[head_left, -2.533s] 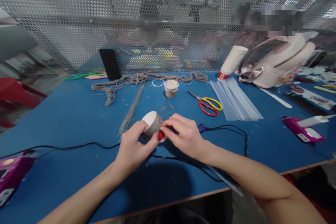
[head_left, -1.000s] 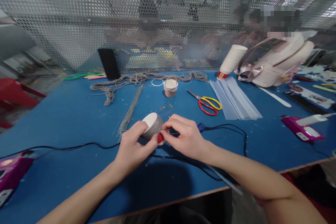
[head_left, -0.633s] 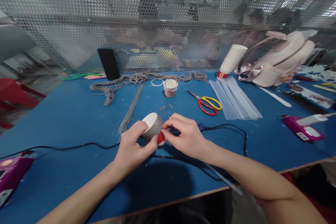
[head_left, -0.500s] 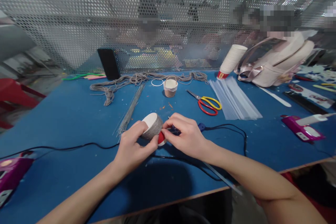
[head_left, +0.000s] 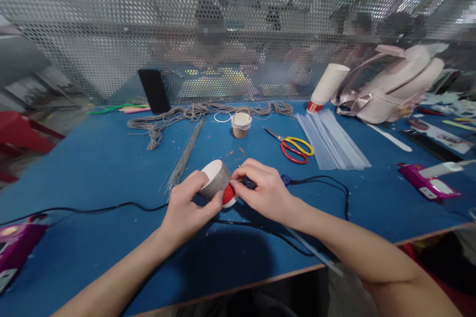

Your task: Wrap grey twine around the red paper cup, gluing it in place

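My left hand grips a paper cup lying tilted on its side, thumb below and fingers at its white open mouth. Grey cord is wound round the upper part of the cup, while its red and white base is bare. My right hand pinches the grey cord at the edge of the winding, against the cup's side; the fingertips hide most of the strand. Behind the right hand lies a blue tool with a black cable, largely covered by the fingers.
Scissors, a small wrapped cup, thin wires, grey cord and clear strips lie ahead. Stacked cups and a backpack stand at back right. Purple power strips flank both sides; black cables cross the table.
The cup has turned slightly in my left hand, showing more of its red base. My right fingertips have shifted a little up along the winding's edge.
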The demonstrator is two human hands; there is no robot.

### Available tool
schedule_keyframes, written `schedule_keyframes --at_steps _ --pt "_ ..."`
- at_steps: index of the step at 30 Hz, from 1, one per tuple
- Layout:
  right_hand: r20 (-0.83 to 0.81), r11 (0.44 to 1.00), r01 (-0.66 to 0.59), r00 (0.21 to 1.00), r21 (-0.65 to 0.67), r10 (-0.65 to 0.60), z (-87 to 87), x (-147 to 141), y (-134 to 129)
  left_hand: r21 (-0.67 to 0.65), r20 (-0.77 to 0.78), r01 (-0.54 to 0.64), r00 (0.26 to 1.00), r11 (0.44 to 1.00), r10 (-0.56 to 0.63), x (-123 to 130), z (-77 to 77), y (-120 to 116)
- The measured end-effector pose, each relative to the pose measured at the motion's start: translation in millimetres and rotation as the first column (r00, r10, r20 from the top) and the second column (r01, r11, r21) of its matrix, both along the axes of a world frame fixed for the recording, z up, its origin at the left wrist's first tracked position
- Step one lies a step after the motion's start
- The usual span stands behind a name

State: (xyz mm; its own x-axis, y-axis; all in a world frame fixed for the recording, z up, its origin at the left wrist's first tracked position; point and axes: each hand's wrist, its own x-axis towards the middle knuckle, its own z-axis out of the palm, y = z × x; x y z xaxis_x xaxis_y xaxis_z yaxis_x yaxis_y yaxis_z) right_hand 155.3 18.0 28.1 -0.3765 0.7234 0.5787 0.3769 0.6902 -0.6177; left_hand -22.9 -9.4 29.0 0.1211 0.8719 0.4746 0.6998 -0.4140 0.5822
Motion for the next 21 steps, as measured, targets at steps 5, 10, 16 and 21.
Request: schedule_keyframes --at_steps 5,10,16,21 --pt "0.002 1.0 -0.003 1.0 0.0 0.003 -0.3 1.0 1.0 0.005 0.007 0.003 1.0 1.0 -0.003 -1.2 -1.3 0.6" --pt "-0.005 0.999 -0.021 1.0 -0.04 0.021 -1.1 1.9 1.3 -0.026 0.018 0.044 0.999 0.999 -0.044 -2.7 -0.8 1.1" --pt "-0.069 0.982 -0.055 0.997 -0.182 0.043 1.2 1.8 2.2 -0.064 0.066 0.129 0.99 0.99 -0.124 -4.7 4.3 3.7" --pt "-0.116 0.959 -0.067 0.993 -0.275 0.036 4.1 1.3 2.8 -0.048 0.128 0.183 0.976 0.982 -0.176 -6.9 2.6 5.8"
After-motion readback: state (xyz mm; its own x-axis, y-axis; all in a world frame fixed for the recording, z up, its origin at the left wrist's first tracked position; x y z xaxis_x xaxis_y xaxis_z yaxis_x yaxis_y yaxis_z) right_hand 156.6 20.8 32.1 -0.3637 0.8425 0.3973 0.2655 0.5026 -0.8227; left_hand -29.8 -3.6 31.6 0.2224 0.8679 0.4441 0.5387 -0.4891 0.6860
